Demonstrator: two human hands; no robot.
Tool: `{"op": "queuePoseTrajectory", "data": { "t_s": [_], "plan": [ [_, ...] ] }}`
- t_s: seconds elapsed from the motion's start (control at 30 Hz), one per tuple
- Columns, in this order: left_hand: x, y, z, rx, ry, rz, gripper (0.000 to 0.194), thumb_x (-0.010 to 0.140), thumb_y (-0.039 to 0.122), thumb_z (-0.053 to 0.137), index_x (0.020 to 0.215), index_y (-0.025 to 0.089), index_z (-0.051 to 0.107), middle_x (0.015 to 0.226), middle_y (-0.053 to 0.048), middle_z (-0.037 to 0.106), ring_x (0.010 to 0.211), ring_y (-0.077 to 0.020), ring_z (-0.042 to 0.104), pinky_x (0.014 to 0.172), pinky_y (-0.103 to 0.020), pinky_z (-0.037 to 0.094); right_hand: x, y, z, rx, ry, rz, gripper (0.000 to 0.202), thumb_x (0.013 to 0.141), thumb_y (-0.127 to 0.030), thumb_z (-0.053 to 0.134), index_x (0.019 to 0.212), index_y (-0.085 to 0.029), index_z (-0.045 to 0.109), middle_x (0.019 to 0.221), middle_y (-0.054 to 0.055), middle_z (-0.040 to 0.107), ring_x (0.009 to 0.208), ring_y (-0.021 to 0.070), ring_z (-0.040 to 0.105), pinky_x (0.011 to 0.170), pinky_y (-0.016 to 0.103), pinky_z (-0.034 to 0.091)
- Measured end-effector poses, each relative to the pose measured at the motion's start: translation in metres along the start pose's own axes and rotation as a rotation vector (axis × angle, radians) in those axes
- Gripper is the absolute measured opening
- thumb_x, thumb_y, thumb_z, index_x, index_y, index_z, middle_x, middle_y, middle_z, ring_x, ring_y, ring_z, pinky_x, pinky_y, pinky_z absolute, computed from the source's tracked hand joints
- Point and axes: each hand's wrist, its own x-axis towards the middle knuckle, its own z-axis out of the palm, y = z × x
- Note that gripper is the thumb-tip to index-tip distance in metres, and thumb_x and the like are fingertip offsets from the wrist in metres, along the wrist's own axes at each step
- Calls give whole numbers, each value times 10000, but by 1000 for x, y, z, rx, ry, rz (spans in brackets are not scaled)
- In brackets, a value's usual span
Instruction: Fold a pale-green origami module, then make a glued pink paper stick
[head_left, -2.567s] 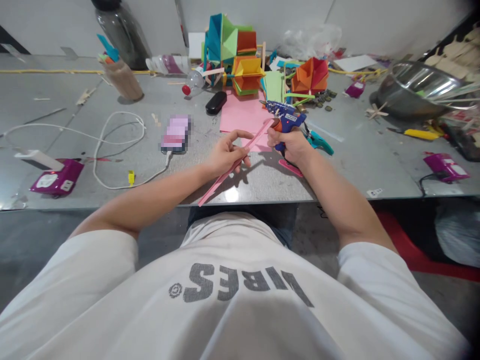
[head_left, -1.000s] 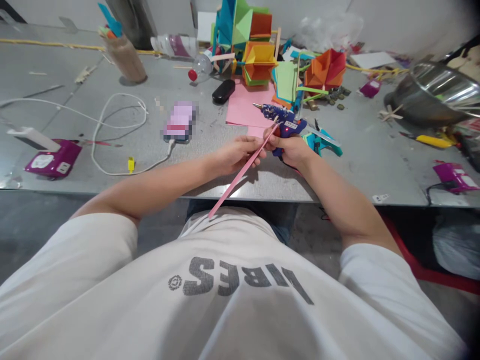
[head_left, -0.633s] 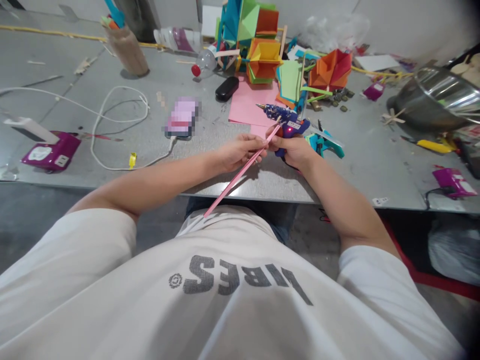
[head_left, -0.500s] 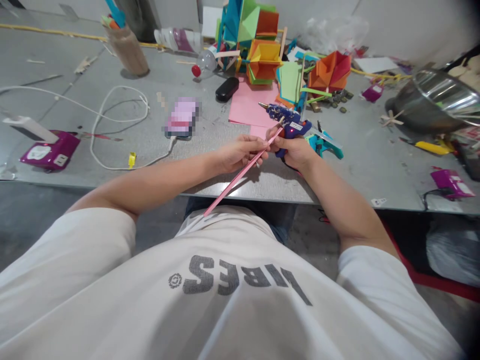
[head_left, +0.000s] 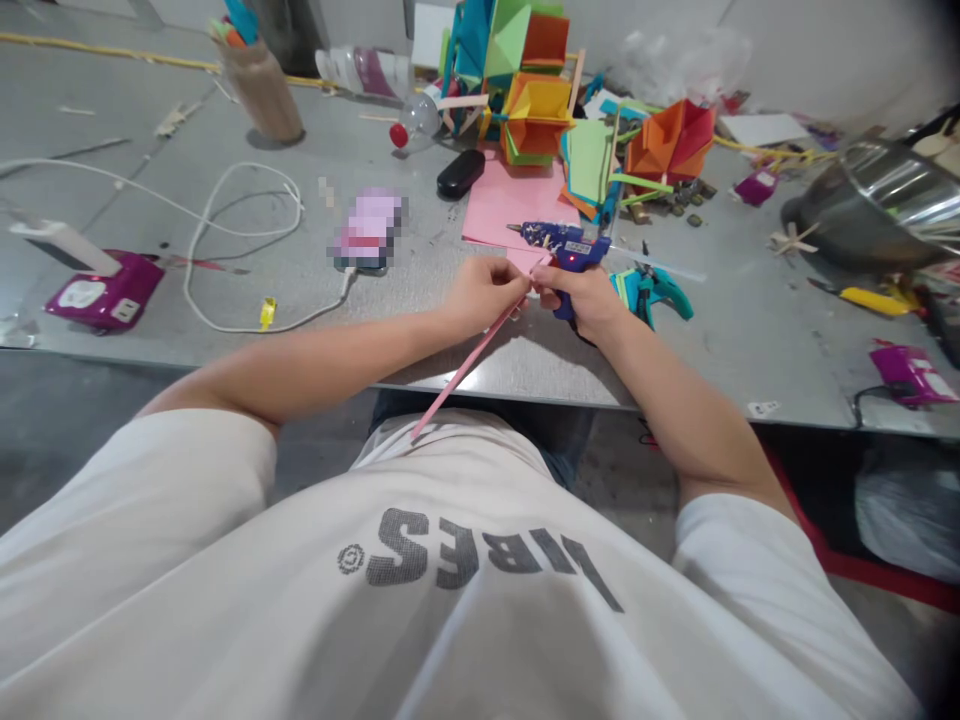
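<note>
Over the near table edge, I've got the left hand pinched shut on the far tip of a pink paper strip; its length slants back down toward my chest. Right hand touches that tip, fist wrapped round the blue glue gun, nozzle pointing left. Shirt reads "VIBES"; gun label unreadable.

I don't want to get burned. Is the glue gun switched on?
Probably on: a red light glows on the blue glue gun gripped in the right hand.
</note>
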Motion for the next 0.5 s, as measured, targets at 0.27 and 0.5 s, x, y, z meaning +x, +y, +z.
{"op": "queuePoseTrajectory", "data": {
  "t_s": [0.27,0.5],
  "plan": [
    [2,-2,2,54,8,28,237,1054,114,706,828,160,759,749,-23,805,579,-86,684,566,-202,489,1,0,5,-26,98,14,247,756,-308,908,668,-216,696,624,-9,671,512,95,521,464,238,395],
    [-4,1,-11,-46,-228,-129,107,959,33,740,905,122,765,730,-71,813,540,-121,705,537,-218,487,11,4,-4,-27,247,1,208,840,-248,799,667,-230,684,619,-5,680,497,99,503,459,252,404]
  ]
}}
